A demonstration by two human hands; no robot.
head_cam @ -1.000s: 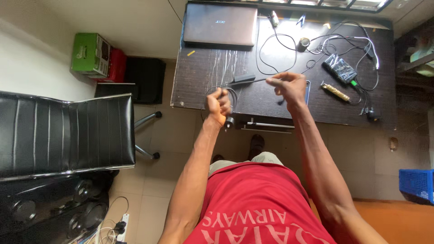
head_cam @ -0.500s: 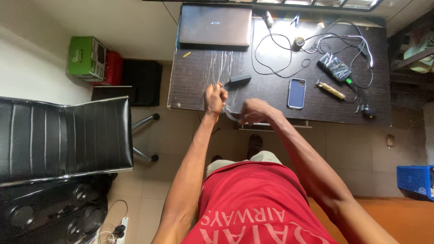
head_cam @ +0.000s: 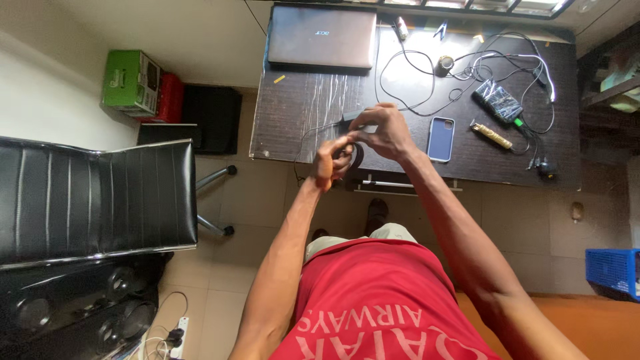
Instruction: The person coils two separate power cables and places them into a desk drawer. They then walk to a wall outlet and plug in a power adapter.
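Observation:
Over the front edge of a dark wooden desk (head_cam: 300,110), my left hand (head_cam: 331,160) grips a small coil of black cable (head_cam: 355,157). My right hand (head_cam: 385,129) is right beside it, fingers pinched on the same cable close to the black power adapter (head_cam: 355,115) lying on the desk. Part of the cable trails in a thin loop to the left of my left hand. The two hands nearly touch.
A closed laptop (head_cam: 322,36) lies at the desk's back. A blue phone (head_cam: 440,139), tangled cables (head_cam: 493,63), a black device (head_cam: 499,100) and a gold tool (head_cam: 494,135) lie to the right. A black chair (head_cam: 100,200), green box (head_cam: 130,81) and blue crate (head_cam: 612,271) stand around.
My right hand swung down to the left hand, then up over the coil, wrapping cable. The stretched cable is now gathered into a coil in my left hand.

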